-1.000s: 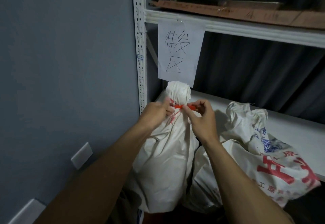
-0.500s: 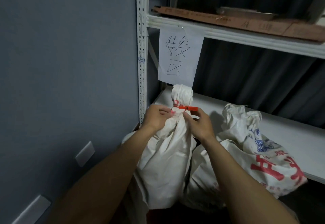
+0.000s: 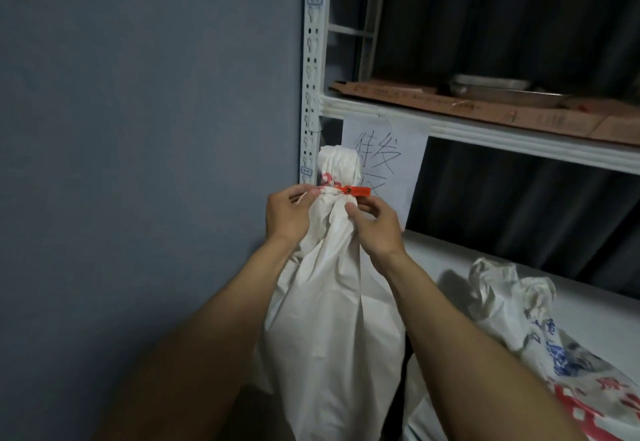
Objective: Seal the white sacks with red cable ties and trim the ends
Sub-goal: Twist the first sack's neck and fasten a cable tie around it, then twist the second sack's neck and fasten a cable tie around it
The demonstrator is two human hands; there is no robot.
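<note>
White sack (image 3: 332,319) upright, neck gathered, red cable tie (image 3: 353,191) cinched around it. Left hand (image 3: 287,215) grips neck at tie's left, right hand (image 3: 375,229) pinches fabric just below the tie's tab. Second printed sack (image 3: 540,336) lies on shelf (image 3: 450,260) to the right. Handwritten paper sign (image 3: 398,163) behind.

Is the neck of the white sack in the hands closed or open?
Closed. The red cable tie cinches the gathered neck of the white sack; left hand and right hand grip just below it.
</note>
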